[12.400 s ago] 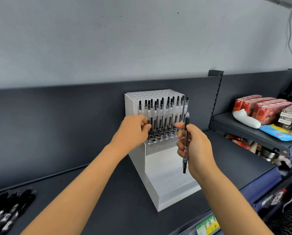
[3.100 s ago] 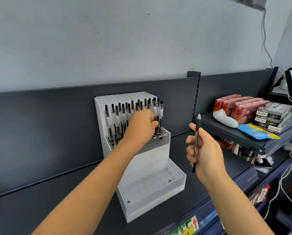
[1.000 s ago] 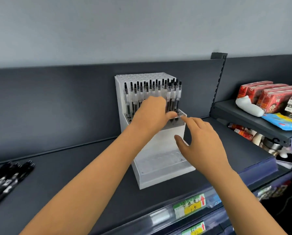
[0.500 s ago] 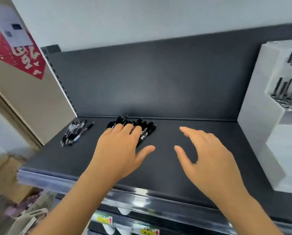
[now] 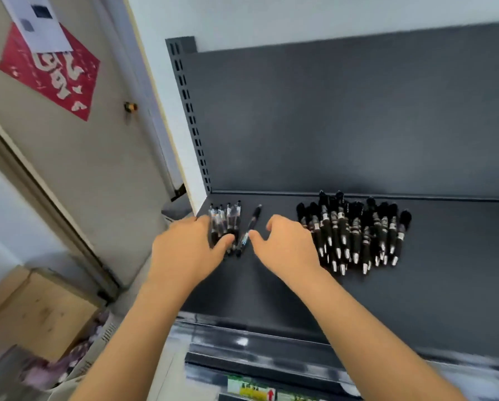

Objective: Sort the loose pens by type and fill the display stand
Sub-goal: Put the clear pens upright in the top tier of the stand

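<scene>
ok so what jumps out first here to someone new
A big heap of black pens lies right on the dark shelf. At the shelf's left end, the left hand rests on a small cluster of clear pens, the right hand open beside a lone pen.

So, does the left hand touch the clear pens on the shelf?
Touching. In the head view the left hand grips the clear pens: its thumb lies across their lower ends.

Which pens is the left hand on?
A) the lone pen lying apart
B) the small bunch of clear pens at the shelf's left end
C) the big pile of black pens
B: the left hand grips the small bunch of clear pens; the black pile lies beyond the right hand.
</scene>
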Demonstrator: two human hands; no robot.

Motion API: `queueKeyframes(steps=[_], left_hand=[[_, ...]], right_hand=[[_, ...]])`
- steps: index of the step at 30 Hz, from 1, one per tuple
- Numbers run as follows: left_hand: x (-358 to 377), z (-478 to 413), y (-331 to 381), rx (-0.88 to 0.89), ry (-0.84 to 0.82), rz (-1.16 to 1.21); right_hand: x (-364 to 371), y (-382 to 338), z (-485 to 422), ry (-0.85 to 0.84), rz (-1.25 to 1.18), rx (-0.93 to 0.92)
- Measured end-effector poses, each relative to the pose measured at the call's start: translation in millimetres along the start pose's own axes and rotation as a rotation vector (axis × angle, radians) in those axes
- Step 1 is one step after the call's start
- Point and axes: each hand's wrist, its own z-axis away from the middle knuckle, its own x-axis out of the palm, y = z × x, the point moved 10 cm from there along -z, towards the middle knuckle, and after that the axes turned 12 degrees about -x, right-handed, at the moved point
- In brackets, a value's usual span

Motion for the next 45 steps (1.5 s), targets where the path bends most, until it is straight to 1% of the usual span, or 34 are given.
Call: queueKeyframes(steps=[4,8,11,16,18,21,24,29,33,34,35,36,38,39,40,41,43,44,45], left_hand=[[12,-21,-26,0.032,-0.05,0.094],[13,-41,-40,0.064,-0.004,0.121],[17,-52,-45,0.058,-0.016,0.15],[20,-62,-35,0.072,-0.011,0.195],[20,-64,-30,0.084,-0.006,0.227],[12,-67,-18,0.114,0.007,0.295],[-1,-71,-9,0.105,0.038,0.352],[-15,-72,13,0.109,0.068,0.444],[-15,-66,33,0.137,0.051,0.473],[-13,-64,38,0.142,0.03,0.505],[-11,-61,44,0.147,-0.001,0.559],[-10,-58,51,0.155,-0.039,0.624],[-8,-52,71,0.185,-0.122,0.752],[-7,-49,84,0.201,-0.185,0.817],[-7,-42,100,0.222,-0.279,0.899],[-8,-32,120,0.247,-0.404,1.008],[-21,-5,166,0.292,-0.667,1.214],[-34,9,188,0.329,-0.75,1.267],[-48,21,210,0.377,-0.797,1.287]], right_hand=[[29,-16,-43,0.037,-0.011,0.112],[41,-21,-65,0.018,0.033,0.219],[53,-15,-73,-0.002,-0.052,0.3],[54,-10,-76,-0.052,-0.135,0.339],[52,-11,-74,-0.076,-0.125,0.358],[47,-16,-75,-0.076,-0.045,0.342],[46,-27,-78,-0.071,0.03,0.285],[51,-29,-85,-0.187,0.192,0.153],[43,-15,-74,-0.252,0.2,0.172],[39,-8,-69,-0.268,0.147,0.196],[34,1,-62,-0.263,0.025,0.234],[28,10,-52,-0.243,-0.182,0.29],[8,21,-30,-0.142,-0.697,0.365],[-9,24,-19,-0.085,-0.877,0.344],[-30,28,-7,-0.038,-0.993,0.31],[-51,32,5,-0.01,-1.066,0.268],[-93,44,33,0.039,-1.121,0.21],[-114,52,48,0.068,-1.132,0.197],[-135,61,62,0.101,-1.141,0.188]])
